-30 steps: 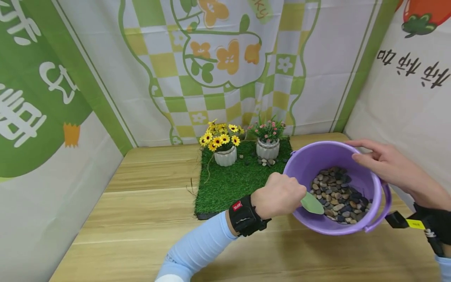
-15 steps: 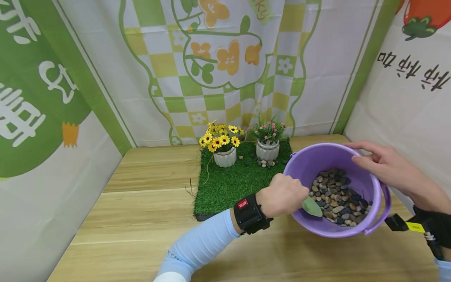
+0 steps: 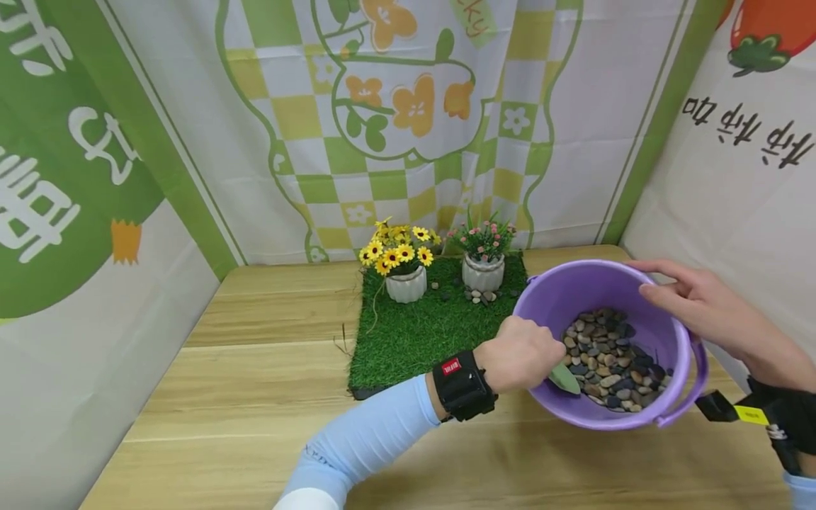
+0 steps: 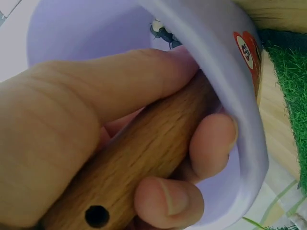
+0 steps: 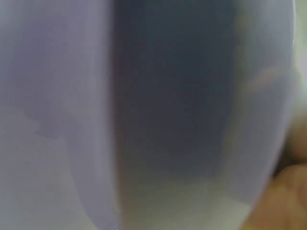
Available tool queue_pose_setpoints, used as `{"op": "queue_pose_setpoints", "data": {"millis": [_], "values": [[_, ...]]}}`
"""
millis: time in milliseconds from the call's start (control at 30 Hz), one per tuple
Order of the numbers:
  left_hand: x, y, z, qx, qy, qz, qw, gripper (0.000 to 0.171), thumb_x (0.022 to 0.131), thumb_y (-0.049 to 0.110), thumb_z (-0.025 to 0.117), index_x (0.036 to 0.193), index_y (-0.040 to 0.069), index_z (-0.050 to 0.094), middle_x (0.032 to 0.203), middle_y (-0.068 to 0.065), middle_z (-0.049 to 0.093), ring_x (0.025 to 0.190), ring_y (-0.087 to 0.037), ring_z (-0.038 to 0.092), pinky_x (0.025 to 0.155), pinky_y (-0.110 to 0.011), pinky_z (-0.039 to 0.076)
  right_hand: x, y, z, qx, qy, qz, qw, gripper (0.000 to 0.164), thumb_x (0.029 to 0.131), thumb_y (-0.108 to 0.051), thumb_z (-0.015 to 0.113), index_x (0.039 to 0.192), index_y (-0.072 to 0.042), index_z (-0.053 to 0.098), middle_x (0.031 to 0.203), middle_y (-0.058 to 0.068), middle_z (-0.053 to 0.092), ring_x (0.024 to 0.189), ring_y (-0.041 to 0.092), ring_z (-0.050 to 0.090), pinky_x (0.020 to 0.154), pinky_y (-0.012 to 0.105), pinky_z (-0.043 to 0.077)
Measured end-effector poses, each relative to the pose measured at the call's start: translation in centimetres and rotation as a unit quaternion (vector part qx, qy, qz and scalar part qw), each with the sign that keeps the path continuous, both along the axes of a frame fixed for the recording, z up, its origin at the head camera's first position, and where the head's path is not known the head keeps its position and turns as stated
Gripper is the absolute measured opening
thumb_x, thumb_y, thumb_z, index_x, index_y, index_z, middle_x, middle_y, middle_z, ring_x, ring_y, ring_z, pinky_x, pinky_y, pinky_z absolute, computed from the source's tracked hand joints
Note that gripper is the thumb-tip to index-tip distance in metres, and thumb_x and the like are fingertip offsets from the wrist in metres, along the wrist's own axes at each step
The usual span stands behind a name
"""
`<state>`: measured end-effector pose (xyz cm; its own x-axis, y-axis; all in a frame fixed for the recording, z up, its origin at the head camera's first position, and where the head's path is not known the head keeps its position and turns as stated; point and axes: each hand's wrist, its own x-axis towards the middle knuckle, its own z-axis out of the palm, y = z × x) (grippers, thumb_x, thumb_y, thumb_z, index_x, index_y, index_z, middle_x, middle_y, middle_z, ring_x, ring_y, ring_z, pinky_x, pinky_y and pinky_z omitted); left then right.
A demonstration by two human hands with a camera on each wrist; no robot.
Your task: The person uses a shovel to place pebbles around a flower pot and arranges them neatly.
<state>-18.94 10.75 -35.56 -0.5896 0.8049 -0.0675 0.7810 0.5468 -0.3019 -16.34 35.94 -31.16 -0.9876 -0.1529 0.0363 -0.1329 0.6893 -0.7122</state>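
Observation:
My left hand grips a small trowel by its wooden handle, thumb laid along the wood and fingers curled beneath. The trowel's pale green blade points down inside the purple bucket, close to the pebbles on its bottom. These pebbles are brown, grey and dark. At the bucket's far right rim, my right hand holds on, with the thumb over the inside and the other fingers outside. The bucket leans so that its mouth faces me. In the right wrist view, the blurred bucket wall fills most of the picture.
Left of the bucket, a square of artificial grass lies on the wooden table. On it stand a white pot of yellow flowers and a white pot of pink flowers. Small stones lie beside the second pot. Printed curtains surround the table.
My left hand has shifted slightly right and down toward the bucket, and the trowel blade has turned and sits a bit lower. The right hand keeps its hold on the rim.

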Motion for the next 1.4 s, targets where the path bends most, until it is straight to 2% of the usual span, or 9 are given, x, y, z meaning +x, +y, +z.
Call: {"op": "queue_pose_setpoints", "data": {"millis": [200,400,567,800,967,1133,1267,1400], "values": [[-0.1,0.5,0.1,-0.018,0.000,-0.014,0.9997,0.016,0.099,0.028,0.056,0.095,0.036,0.070,0.084,0.016,0.067,0.068,-0.004,0.059,0.055,-0.025,0.048,0.2,0.3,-0.1,-0.002,-0.018,-0.010,1.000,0.052,0.104,-0.036,0.046,0.152,-0.018,0.032,0.096,0.016,0.073,0.072,0.023,0.073,0.057,0.040,0.058],[-0.2,0.6,0.2,-0.015,0.018,-0.028,0.9994,0.018,0.099,0.027,0.055,0.092,0.035,0.069,0.082,0.017,0.066,0.068,-0.003,0.058,0.055,-0.023,0.047,0.0,0.9,-0.1,0.007,-0.025,-0.016,1.000,0.055,0.104,-0.040,0.046,0.154,-0.025,0.029,0.095,0.015,0.073,0.074,0.026,0.073,0.059,0.041,0.058],[-0.4,0.5,0.4,-0.008,0.023,-0.036,0.9991,0.020,0.100,0.024,0.053,0.090,0.034,0.069,0.081,0.016,0.064,0.066,-0.003,0.055,0.054,-0.023,0.045,-0.5,1.0,-0.1,0.009,-0.013,-0.005,1.000,0.053,0.104,-0.037,0.045,0.153,-0.022,0.031,0.090,0.015,0.073,0.072,0.026,0.073,0.059,0.040,0.059],[-0.4,0.6,0.5,-0.024,0.011,-0.042,0.9988,0.022,0.101,0.024,0.050,0.093,0.034,0.068,0.083,0.015,0.064,0.068,-0.003,0.054,0.057,-0.023,0.045,-0.6,1.3,-0.5,0.008,-0.009,0.000,1.000,0.049,0.105,-0.033,0.046,0.151,-0.022,0.034,0.086,0.008,0.074,0.068,0.026,0.073,0.057,0.040,0.058],[-0.3,1.1,0.2,-0.028,0.010,-0.044,0.9986,0.020,0.100,0.024,0.051,0.098,0.035,0.068,0.089,0.016,0.067,0.070,-0.002,0.057,0.060,-0.023,0.048,-0.5,1.9,-0.8,0.000,0.009,0.010,1.000,0.043,0.105,-0.024,0.046,0.148,-0.024,0.039,0.078,0.002,0.073,0.062,0.025,0.072,0.052,0.040,0.057],[-0.2,2.0,-0.3,-0.022,0.007,-0.049,0.9986,0.021,0.103,0.029,0.048,0.100,0.037,0.067,0.093,0.017,0.068,0.073,-0.003,0.059,0.061,-0.024,0.050,-0.3,2.2,-0.9,0.003,0.022,0.007,1.000,0.041,0.105,-0.022,0.047,0.146,-0.025,0.041,0.074,0.003,0.072,0.058,0.026,0.070,0.049,0.040,0.056],[-0.3,2.6,-1.0,-0.018,0.006,-0.053,0.9984,0.026,0.105,0.034,0.042,0.106,0.038,0.067,0.097,0.016,0.068,0.074,-0.005,0.061,0.062,-0.026,0.052,-0.3,2.4,-0.9,0.004,0.011,0.003,1.000,0.042,0.105,-0.024,0.046,0.147,-0.021,0.039,0.077,0.000,0.073,0.061,0.024,0.071,0.050,0.040,0.056],[-0.4,2.9,-1.0,-0.020,0.014,-0.058,0.9980,0.024,0.103,0.030,0.046,0.103,0.037,0.068,0.096,0.015,0.068,0.074,-0.005,0.061,0.063,-0.028,0.054,-0.5,2.5,-0.7,0.004,0.005,-0.002,1.000,0.044,0.105,-0.027,0.046,0.149,-0.023,0.037,0.079,-0.001,0.073,0.064,0.022,0.072,0.051,0.040,0.057]]}}
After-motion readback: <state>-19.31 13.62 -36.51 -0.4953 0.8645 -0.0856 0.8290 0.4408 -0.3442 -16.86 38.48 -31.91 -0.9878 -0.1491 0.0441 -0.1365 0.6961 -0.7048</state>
